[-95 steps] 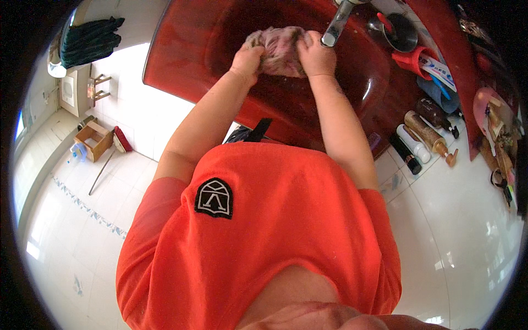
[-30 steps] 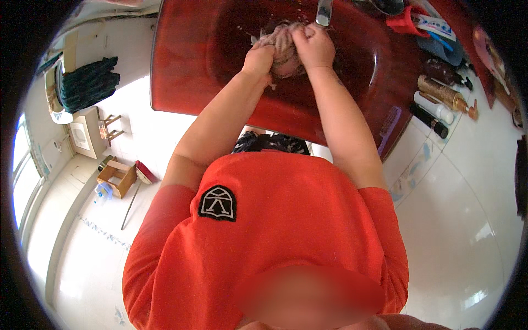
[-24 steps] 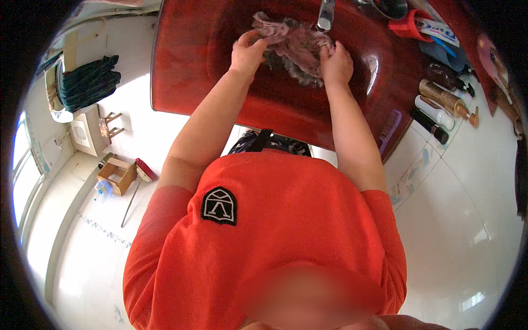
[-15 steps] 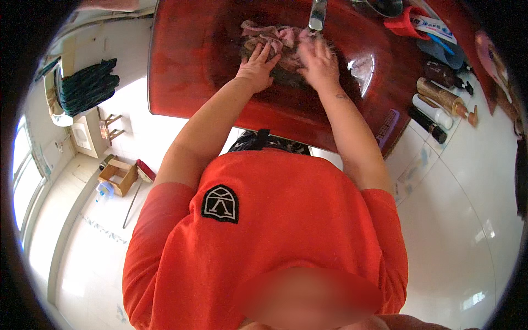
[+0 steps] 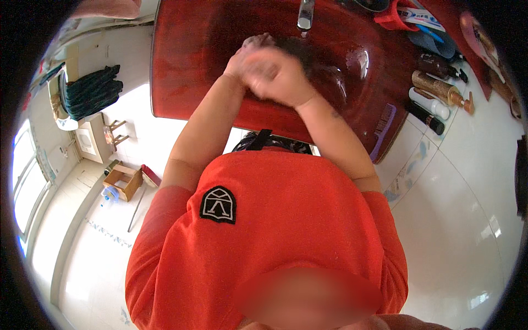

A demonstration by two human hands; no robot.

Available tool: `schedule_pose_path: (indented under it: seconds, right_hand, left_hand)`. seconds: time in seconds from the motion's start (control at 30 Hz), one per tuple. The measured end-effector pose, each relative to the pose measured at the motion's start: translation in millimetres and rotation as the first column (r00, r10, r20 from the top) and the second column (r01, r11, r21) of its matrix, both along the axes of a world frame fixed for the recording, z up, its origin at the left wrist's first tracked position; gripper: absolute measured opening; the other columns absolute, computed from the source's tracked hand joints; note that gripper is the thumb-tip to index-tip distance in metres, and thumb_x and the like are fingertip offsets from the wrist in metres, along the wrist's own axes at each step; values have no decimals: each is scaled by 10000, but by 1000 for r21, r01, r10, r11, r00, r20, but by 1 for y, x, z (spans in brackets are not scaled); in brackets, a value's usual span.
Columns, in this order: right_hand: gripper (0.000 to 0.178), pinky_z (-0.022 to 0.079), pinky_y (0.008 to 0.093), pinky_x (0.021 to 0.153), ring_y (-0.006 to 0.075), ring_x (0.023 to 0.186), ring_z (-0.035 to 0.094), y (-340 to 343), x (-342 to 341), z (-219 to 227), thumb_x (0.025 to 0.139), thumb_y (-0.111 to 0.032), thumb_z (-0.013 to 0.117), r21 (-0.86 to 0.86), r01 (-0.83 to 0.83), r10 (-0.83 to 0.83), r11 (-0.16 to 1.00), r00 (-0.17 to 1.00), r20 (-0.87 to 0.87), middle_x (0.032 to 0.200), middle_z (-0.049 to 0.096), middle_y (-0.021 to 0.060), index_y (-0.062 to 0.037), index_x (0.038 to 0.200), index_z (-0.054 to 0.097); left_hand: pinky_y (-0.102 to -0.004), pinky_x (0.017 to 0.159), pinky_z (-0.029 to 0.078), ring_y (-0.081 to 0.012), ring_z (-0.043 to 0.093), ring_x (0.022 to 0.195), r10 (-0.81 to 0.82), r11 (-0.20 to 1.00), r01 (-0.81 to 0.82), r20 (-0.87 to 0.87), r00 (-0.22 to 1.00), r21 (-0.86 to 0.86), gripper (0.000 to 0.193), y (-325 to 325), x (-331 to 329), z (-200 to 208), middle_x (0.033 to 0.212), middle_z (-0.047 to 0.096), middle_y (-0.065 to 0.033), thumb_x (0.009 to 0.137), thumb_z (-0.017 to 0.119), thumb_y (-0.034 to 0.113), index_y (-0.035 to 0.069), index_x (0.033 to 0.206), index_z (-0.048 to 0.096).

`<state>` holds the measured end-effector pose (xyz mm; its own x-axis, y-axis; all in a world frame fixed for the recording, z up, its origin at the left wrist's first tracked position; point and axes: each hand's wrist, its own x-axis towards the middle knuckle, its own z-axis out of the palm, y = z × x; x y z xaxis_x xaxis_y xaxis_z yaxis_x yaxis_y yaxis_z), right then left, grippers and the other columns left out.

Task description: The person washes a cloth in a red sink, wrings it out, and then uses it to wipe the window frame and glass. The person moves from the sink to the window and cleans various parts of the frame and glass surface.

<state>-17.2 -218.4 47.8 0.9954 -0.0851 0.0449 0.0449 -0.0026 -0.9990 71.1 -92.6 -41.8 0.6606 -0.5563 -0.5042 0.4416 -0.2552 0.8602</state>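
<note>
A wet pinkish-grey cloth [image 5: 259, 40] is bunched up between my hands over the left part of a dark red washbasin [image 5: 181, 82]. My left hand [image 5: 235, 65] is closed round it, partly covered by the other hand. Lying across it, my right hand [image 5: 283, 80] is curled and smeared by motion, apparently closed on the same cloth. Most of the cloth is hidden by my fingers. A chrome tap [image 5: 306, 15] stands at the far side, just right of the cloth, with a drop or short trickle of water at its mouth.
On the basin's right edge lies a purple comb [image 5: 383, 131]. Beyond it stand several bottles, including a golden pump bottle [image 5: 437, 88], and a red cup [image 5: 397, 16] with a toothpaste tube [image 5: 421, 17]. A wooden box [image 5: 123, 181] is on the floor to the left.
Both hands have come together toward the left. The cloth, spread under open hands in the basin before, is now lifted and bunched within them. My view has shifted slightly.
</note>
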Motion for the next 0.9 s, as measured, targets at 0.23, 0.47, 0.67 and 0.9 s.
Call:
schedule_pose_path:
  seconds: [0.23, 0.47, 0.67, 0.9]
  right_hand:
    - [502, 508, 386, 991, 234, 1150, 627, -32, -13, -84, 937, -319, 697, 654, 574, -149, 494, 796, -586, 1256, 646, 104, -60, 1343, 558]
    - [389, 542, 389, 923, 212, 1056, 660, -46, -3, -48, 889, -274, 726, 731, 319, -56, 604, 931, -360, 1159, 686, 83, -52, 1198, 647]
    - [279, 543, 303, 814, 130, 876, 657, -25, 3, -36, 778, -153, 812, 437, 83, 3, 895, 982, -191, 956, 703, 24, -55, 1015, 702]
    - [170, 550, 339, 782, 173, 857, 665, 21, 15, -26, 886, -157, 705, 600, 590, -412, 541, 807, -423, 962, 699, 57, -37, 1003, 678]
  left_hand:
    - [-466, 1047, 483, -313, 615, 1174, 183, 884, -439, -741, 646, -165, 388, -4, -18, 76, 1302, 615, -180, 999, 438, 140, -7, 1345, 535]
    - [-545, 1111, 411, -325, 500, 1324, 139, 949, -282, -619, 773, -139, 559, 6, -19, 48, 1484, 475, -143, 1051, 395, 451, 112, 1495, 398]
    - [-591, 1055, 408, -301, 526, 1269, 68, 842, -492, -860, 505, -222, 642, 22, -30, 70, 1405, 554, -120, 969, 501, 583, 125, 1419, 482]
    - [-354, 915, 515, -233, 622, 1035, 481, 753, -558, -288, 828, -347, 294, 5, -21, 79, 1141, 640, -105, 867, 565, 50, 19, 1153, 621]
